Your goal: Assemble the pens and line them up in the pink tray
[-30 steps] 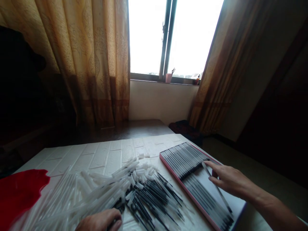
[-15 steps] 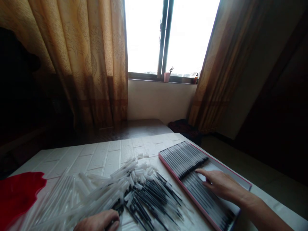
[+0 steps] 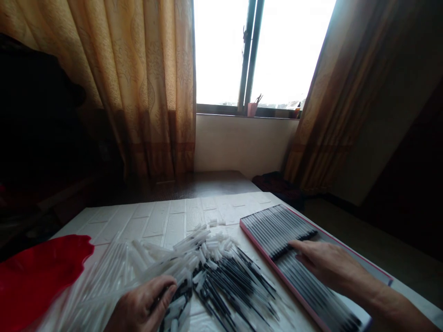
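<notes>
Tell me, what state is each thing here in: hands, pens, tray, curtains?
left hand: fingers curled into the loose pen parts; grip unclear.
right hand: open, flat on the rowed pens.
tray: flat on the table, partly filled.
rowed pens: side by side in the tray.
loose pen parts: heaped, unsorted.
curtains: drawn apart.
cup: upright on the sill.

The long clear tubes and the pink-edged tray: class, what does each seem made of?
Long clear tubes: probably plastic, frosted; they look milky and half see-through. Pink-edged flat tray: perhaps cardboard or plastic, matt; blur leaves it open.
</notes>
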